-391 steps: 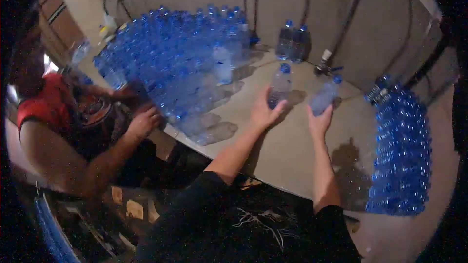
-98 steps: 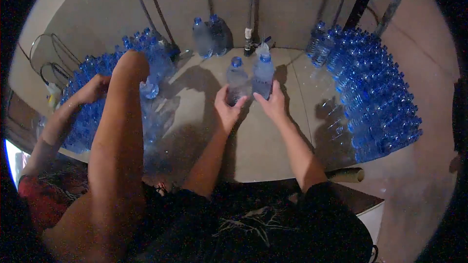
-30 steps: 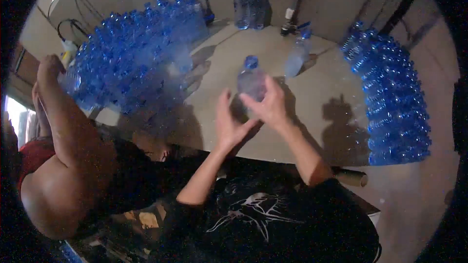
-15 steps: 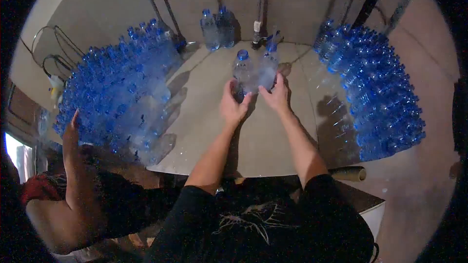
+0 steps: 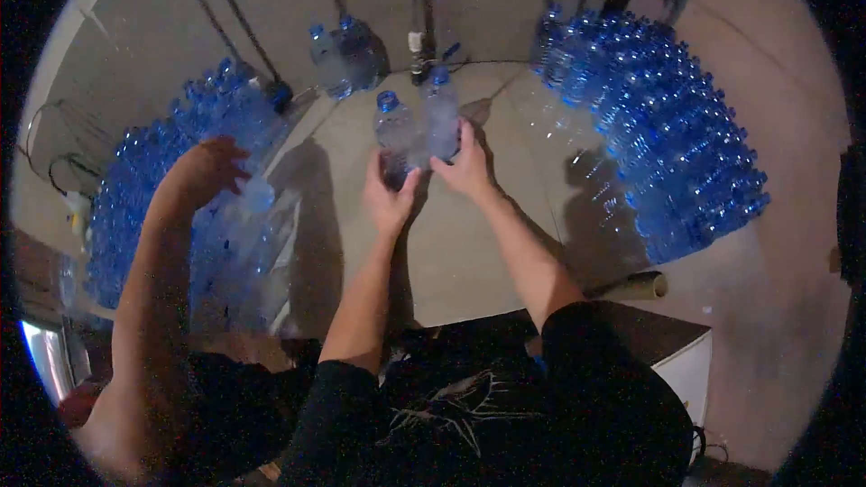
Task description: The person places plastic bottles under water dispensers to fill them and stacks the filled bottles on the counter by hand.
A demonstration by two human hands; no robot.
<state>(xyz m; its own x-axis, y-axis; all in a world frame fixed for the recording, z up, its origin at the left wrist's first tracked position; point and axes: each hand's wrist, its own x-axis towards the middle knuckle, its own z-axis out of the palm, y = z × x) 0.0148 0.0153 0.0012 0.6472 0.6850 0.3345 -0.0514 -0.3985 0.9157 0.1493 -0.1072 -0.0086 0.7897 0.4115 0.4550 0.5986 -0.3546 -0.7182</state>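
Two clear plastic bottles stand close together on the pale tabletop in front of me. My left hand is wrapped around the lower part of the left bottle, which has a blue top. The right bottle also has a blue top, with a small blue piece sticking up beside it. Low on its side, my right hand grips that bottle. Both bottles look upright, and the thumbs of both hands point inward. Finger details behind the bottles are hidden.
A dense mass of blue-topped bottles covers the right side, another bottle group the left. Two bottles stand by the back wall. A co-worker's hand reaches over the left group. A cardboard tube lies at the front right edge.
The view has turned right, so the scene sits further left. My hands keep hold of the two bottles. The co-worker's hand has risen and moved inward over the left bottles.
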